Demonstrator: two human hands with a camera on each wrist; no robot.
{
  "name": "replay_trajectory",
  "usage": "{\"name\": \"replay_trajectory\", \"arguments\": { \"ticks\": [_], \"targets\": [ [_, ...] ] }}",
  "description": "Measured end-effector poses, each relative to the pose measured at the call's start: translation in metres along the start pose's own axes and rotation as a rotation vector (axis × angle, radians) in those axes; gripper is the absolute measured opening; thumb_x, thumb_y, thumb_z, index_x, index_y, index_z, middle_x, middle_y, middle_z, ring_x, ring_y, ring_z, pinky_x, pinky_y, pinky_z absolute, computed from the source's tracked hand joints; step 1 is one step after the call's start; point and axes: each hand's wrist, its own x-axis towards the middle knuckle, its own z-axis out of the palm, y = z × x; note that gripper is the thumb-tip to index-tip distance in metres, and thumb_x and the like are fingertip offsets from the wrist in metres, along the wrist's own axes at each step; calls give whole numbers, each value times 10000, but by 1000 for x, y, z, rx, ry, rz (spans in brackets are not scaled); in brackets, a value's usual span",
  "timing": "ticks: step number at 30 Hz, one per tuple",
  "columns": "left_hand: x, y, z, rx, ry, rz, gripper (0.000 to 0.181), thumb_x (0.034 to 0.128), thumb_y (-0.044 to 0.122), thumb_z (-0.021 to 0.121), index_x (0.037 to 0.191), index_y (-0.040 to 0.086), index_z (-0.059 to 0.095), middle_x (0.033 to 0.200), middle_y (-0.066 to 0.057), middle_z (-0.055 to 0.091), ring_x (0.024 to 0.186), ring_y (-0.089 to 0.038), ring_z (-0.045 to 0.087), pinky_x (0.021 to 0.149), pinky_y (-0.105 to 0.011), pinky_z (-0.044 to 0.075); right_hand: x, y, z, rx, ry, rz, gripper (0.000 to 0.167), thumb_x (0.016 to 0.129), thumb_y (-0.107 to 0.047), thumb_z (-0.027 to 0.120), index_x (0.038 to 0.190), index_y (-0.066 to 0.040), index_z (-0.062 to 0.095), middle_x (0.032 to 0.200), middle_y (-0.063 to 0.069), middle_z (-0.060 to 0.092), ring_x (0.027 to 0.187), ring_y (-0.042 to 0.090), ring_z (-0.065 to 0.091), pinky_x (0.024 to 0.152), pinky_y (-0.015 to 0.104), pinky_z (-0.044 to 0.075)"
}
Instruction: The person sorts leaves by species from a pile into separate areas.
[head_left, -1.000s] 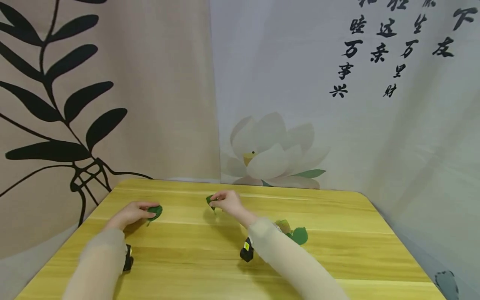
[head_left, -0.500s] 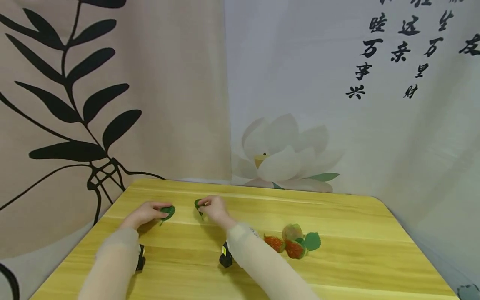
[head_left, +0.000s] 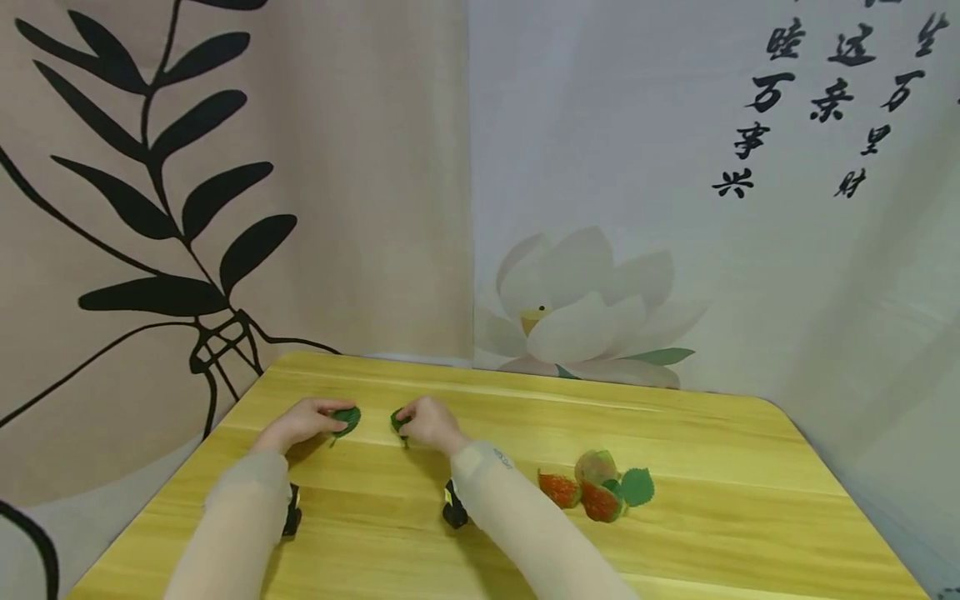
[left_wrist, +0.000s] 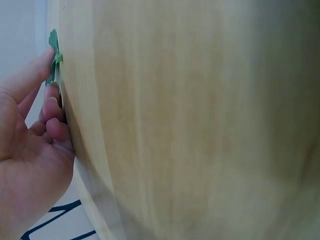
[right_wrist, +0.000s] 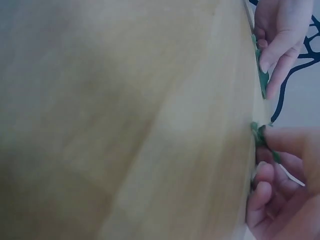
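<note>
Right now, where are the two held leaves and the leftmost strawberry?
Left held leaf (head_left: 350, 418), head view: bare blade.
Right held leaf (head_left: 396, 421), head view: exposed edge.
Leftmost strawberry (head_left: 559, 491), head view: red middle.

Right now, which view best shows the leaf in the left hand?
Head: the leaf shows its broad side, partly covered by the left hand. Both wrist views show it narrow, nearly edge-on, also partly covered.

The flat yellow wood-grained surface (head_left: 360, 542) looks smooth, faintly glossy; the green oval leaves (head_left: 350, 417) and cream printed cloth (head_left: 382, 167) behind it, matt.

It may be a home, with printed hangings (head_left: 375, 208) behind a table (head_left: 360, 542).
</note>
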Motion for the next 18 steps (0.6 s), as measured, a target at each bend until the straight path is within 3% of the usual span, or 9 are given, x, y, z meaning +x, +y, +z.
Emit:
{"name": "replay_trajectory", "arguments": {
  "ticks": [6,18],
  "targets": [
    [-1,1,-1,5,3,-8,488,936,105,634,1385,-31,498,1447,-360,310,1316,-543,268,1037,-604,304,2,-3,0,-41,-31,2,242,842,-118,744,1083,-120,752,1122,2,694,1071,191,617,885,346,501],
    [1,0,0,-2,2,-7,494,931,121,649,1382,-22,508,1419,-342,374,1278,-499,368,1012,-567,361,10,-18,12,-74,13,59,284,822,-192,772,1101,-143,750,1092,-39,700,1023,158,627,861,325,497]
  ]
}}
